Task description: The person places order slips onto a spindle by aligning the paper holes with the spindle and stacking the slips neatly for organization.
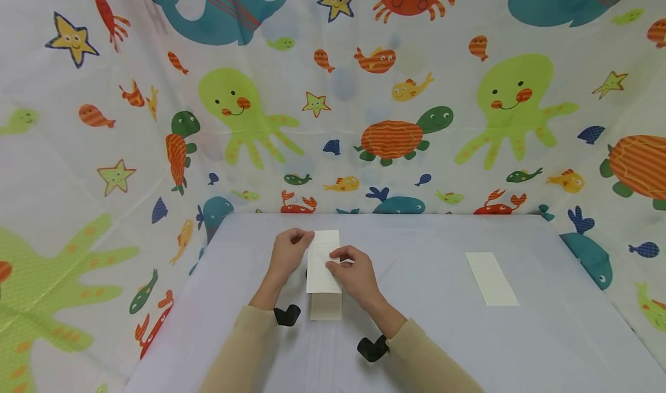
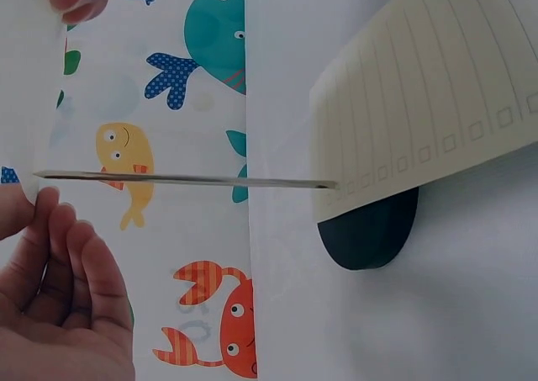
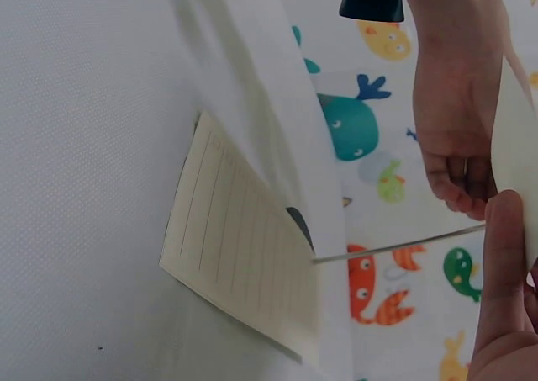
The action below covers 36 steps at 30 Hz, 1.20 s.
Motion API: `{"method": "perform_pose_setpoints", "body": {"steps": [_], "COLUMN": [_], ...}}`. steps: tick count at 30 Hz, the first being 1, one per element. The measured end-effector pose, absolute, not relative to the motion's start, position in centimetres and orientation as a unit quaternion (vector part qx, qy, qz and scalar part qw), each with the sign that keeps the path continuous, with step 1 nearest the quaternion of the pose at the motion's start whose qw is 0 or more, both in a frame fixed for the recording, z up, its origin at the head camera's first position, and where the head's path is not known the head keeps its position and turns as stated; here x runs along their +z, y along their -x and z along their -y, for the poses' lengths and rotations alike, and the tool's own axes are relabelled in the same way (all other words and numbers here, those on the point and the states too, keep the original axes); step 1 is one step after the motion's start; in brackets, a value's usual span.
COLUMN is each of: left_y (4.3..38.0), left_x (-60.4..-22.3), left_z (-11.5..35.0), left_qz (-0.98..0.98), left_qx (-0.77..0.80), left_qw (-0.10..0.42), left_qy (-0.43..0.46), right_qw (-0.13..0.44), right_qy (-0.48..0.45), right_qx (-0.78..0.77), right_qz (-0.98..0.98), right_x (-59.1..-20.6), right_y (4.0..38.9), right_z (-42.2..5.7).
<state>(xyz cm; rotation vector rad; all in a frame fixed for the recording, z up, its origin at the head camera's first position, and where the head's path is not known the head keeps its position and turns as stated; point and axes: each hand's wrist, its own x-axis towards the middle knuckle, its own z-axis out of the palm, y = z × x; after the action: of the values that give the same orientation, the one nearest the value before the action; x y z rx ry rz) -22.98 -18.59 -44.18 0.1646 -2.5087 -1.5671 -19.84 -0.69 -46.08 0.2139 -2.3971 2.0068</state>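
Note:
Both hands hold a cream sheet of paper above the table. My left hand pinches its left edge near the far end. My right hand holds it by the right edge, thumb lying over the paper. Below stands a paper spike, its thin metal needle rising from a dark rounded base. Lined paper with small boxes rests low on the needle over the base. The needle's tip is at the held sheet; I cannot tell whether it has gone through.
Another cream sheet lies flat on the right of the white table. A curtain printed with sea animals hangs along the back and sides. Black wrist cameras sit on both forearms.

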Motion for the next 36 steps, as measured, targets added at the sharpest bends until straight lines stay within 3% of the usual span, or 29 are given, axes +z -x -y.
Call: {"method": "perform_pose_setpoints", "body": {"steps": [17, 36], "left_y": [22.88, 23.3], "left_x": [-44.12, -44.28], "left_z": [18.42, 18.62], "left_qz": [0.845, 0.831], "left_qx": [-0.523, -0.548], "left_qw": [0.085, 0.04], "left_qy": [-0.064, -0.086], "right_qw": [-0.009, -0.013], "right_qy": [-0.063, -0.055], "right_qx": [0.638, 0.634], "right_qz": [0.767, 0.771], "right_x": [-45.89, -45.91], "right_y": [19.49, 19.33], "right_z": [0.65, 0.98]}}
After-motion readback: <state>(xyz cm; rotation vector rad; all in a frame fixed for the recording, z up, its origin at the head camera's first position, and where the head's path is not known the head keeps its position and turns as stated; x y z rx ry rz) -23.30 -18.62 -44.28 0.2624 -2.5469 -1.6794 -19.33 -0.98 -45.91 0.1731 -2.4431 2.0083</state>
